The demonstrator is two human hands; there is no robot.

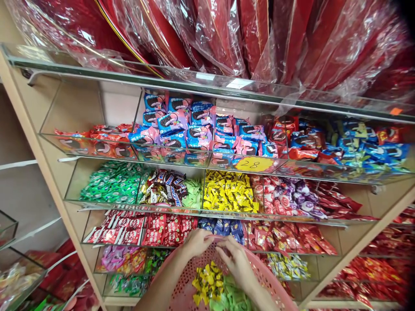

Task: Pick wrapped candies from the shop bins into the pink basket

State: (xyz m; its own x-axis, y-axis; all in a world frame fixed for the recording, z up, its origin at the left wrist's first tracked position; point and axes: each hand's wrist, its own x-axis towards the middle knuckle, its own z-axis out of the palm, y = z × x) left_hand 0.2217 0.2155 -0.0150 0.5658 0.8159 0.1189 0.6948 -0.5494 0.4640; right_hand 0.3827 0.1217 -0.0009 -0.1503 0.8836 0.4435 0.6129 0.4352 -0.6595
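Note:
A pink plastic basket (269, 270) with a perforated wall is right in front of me. Inside it lie yellow-wrapped candies (207, 283) and light green packets (231, 298). My left hand (195, 243) is at the basket's far rim, its fingers closed over the edge and partly hidden. Just to its right, my right hand (234, 255) hovers at the inner side of the rim. Its fingers are bent and slightly apart, and nothing shows in them. Behind the hands are dark blue packets (223, 226) in a shelf compartment.
Clear-fronted shelves hold yellow candies (228, 190), green candies (112, 183), chocolate bars (173, 188) and blue-and-pink cookie packs (173, 122). A yellow price tag (251, 163) reads 28. Red plastic-wrapped goods (223, 34) lie on the glass top (162, 80). More shelves stand left and right.

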